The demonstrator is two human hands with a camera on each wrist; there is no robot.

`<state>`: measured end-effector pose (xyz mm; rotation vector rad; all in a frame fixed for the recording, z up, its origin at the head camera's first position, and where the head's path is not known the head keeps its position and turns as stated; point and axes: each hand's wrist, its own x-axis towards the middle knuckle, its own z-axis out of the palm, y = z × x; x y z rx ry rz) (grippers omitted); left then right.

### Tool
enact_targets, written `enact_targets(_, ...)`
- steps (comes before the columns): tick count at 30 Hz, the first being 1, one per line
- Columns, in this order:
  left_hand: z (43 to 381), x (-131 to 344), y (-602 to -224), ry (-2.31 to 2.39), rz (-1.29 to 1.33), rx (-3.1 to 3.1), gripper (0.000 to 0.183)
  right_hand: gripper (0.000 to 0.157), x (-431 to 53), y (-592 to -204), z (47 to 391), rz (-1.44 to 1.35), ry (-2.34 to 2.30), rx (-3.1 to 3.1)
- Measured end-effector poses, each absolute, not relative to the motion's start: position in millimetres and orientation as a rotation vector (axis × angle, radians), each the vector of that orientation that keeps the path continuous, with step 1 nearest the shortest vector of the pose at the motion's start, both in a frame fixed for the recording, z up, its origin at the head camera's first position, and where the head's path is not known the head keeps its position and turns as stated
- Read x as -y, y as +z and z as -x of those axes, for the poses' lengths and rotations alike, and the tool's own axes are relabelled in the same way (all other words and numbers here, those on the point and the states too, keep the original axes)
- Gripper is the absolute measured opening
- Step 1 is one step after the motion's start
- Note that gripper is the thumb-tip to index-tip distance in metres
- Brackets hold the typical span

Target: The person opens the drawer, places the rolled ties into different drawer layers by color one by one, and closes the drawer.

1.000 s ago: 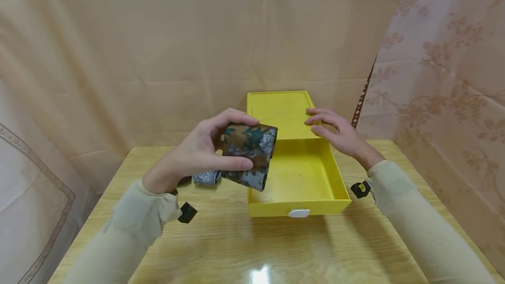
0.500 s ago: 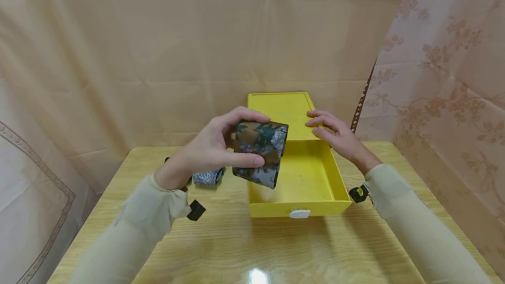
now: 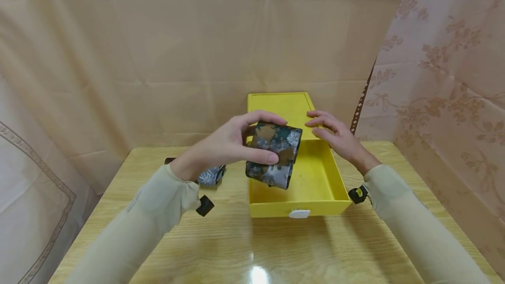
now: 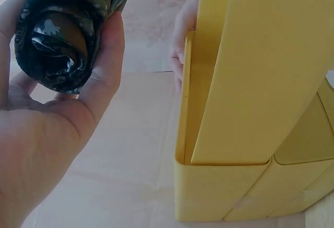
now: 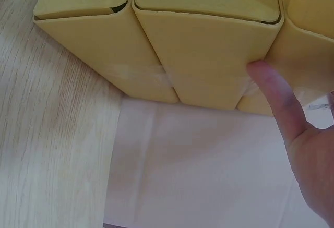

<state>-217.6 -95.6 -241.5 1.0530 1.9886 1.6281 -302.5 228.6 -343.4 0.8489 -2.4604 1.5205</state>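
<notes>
Yellow plastic drawer (image 3: 272,209) already out. Left hand (image 3: 230,141) grips rolled camouflage-cloth bundle (image 3: 276,139) at drawer's ten o'clock, not yet set down; right hand (image 3: 339,137) relaxed against yellow plastic box (image 3: 280,104). Bundled grey patterned cloth (image 3: 211,176) at nine.

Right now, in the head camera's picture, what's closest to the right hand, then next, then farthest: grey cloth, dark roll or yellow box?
1. Yellow box: the right hand is at its side.
2. Dark roll: in the left hand, leftward.
3. Grey cloth: on the table, farthest left.
</notes>
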Motion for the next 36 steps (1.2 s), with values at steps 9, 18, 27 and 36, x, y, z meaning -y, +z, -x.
enact_targets(9,232,84,-245,1.567,-1.085,-1.906,0.054,0.024,-226,-351,306,-0.894,1.553,2.412)
enact_targets(18,236,71,-251,1.5,-0.96,-1.921,0.052,0.024,-224,-353,305,-0.871,1.546,2.423)
enact_targets(27,239,62,-252,1.468,-0.871,-2.006,0.047,0.025,-222,-348,304,-0.891,1.563,2.41)
enact_targets(36,240,58,-258,1.418,-0.831,-2.044,0.043,0.026,-221,-347,303,-0.886,1.589,2.409)
